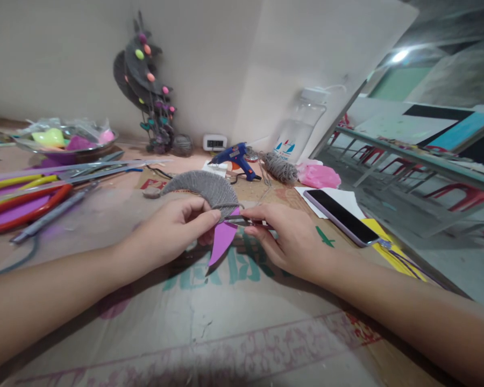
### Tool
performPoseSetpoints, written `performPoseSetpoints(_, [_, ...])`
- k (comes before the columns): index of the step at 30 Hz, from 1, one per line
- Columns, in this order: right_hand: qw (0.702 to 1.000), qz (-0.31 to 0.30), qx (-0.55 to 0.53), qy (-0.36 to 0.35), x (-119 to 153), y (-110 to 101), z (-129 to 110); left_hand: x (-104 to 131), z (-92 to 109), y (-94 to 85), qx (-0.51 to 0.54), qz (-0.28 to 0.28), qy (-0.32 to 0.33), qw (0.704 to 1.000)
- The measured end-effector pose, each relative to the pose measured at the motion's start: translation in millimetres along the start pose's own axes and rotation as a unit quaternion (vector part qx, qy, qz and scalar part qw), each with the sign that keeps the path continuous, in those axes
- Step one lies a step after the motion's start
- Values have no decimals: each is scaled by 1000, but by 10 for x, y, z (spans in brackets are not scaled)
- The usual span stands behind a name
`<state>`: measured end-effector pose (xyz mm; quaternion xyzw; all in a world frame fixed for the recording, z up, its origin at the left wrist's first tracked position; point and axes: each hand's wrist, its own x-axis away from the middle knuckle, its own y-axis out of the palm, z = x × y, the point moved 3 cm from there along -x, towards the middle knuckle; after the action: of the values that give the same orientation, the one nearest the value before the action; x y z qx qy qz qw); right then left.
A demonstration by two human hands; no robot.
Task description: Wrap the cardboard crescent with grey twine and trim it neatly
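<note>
A purple crescent piece [223, 241], its upper part wrapped in grey yarn [204, 185], is held over the cardboard-covered table. My left hand [185, 223] pinches it near the lower end of the wrapping, with thumb and fingertips closed. In my right hand [284, 234] is a slim metal tool [240, 219], which looks like tweezers or small scissors; its tip touches the edge of the yarn wrapping beside my left thumb. The underside of the crescent and some left fingertips are hidden.
Scissors [28, 207] and a pen [52, 212] lie at left, near a dish [97, 144]. Behind are a hanging crescent ornament [143, 80], small clock [215, 142], blue glue gun [237, 158], grey yarn [280, 167] and bottle [298, 126]. A phone [341, 217] lies at right.
</note>
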<state>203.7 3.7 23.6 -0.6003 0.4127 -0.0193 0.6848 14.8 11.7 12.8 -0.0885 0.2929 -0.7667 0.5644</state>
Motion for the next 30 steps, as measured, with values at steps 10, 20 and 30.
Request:
performPoseSetpoints(10, [999,1,34,-8,-13,5,-19,17,19,14,20,-22,-23,999])
performPoseSetpoints(20, [997,17,61,-35,-19,-1,-33,6,40,17,70,-46,-39,996])
performPoseSetpoints(30, [1000,9,7,-19,15,0,13,2,26,10,47,-32,-26,998])
